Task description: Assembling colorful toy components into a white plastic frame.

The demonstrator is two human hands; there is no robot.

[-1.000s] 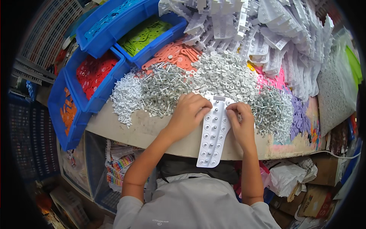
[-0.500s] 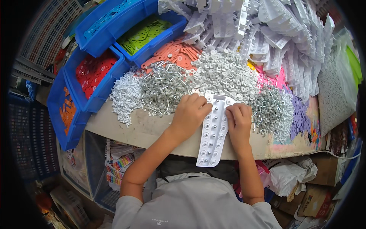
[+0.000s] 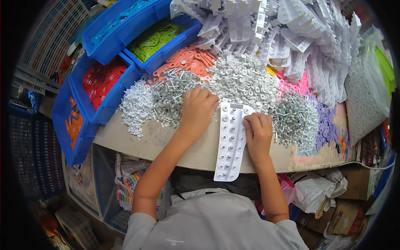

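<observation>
Left hand (image 3: 198,111) rests fingers curled in the grey pin pile (image 3: 171,93) beside the strip (image 3: 230,141); whether it has hold of a pin cannot be told. Right hand (image 3: 258,132) lies flat, fingers pressing the strip's right edge, gripping nothing. The white studded strip lies lengthwise, overhanging the counter (image 3: 154,139) edge. It seems best to keep it pinned flat while seating each piece squarely, with washers (image 3: 243,79) close by.

Worktable (image 3: 146,141): heap of small white and metal parts (image 3: 233,83) beyond the fingertips; white perforated strip (image 3: 230,143) flat between both hands' fingers, overhanging the edge.
</observation>
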